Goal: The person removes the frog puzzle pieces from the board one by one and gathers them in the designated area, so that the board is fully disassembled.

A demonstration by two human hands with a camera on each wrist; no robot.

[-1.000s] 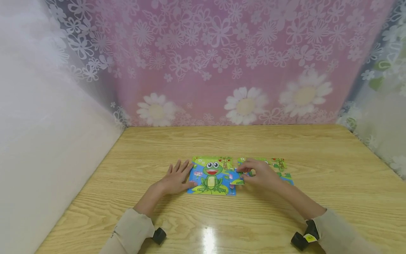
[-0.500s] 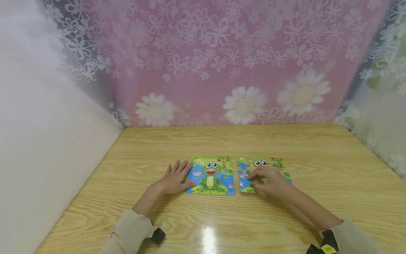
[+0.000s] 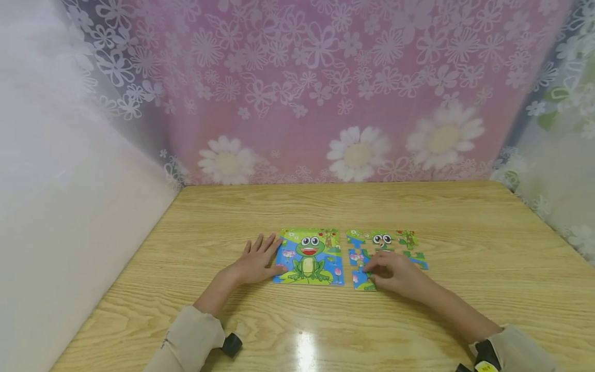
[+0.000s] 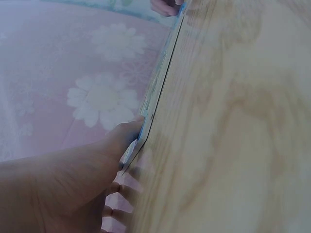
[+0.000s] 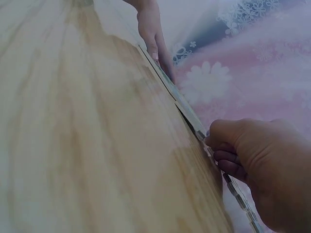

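Note:
A square frog picture (image 3: 309, 263) lies flat on the table. My left hand (image 3: 251, 266) rests at its left side, fingers spread and thumb on its edge; the left wrist view shows that thumb (image 4: 127, 133) on the board. To the right, jigsaw pieces lie in a loose layout of the same frog scene, the eyes piece (image 3: 382, 239) at the top. My right hand (image 3: 400, 274) pinches a blue-and-green jigsaw piece (image 3: 361, 281) at the layout's lower left corner. That hand hides the middle pieces. In the right wrist view, the curled fingers (image 5: 228, 158) sit low beside the pieces.
A tree piece (image 3: 409, 239) and a blue-green piece (image 3: 417, 259) lie on the layout's right side. A narrow strip of wooden table (image 3: 297, 320) separates picture and pieces. A pink flowered curtain (image 3: 297, 103) hangs behind the table, and a white surface (image 3: 83, 206) stands at left.
My right hand has carried a piece from over the frog picture's right edge rightward to the loose layout, then slightly nearer to me. The left hand has stayed in place.

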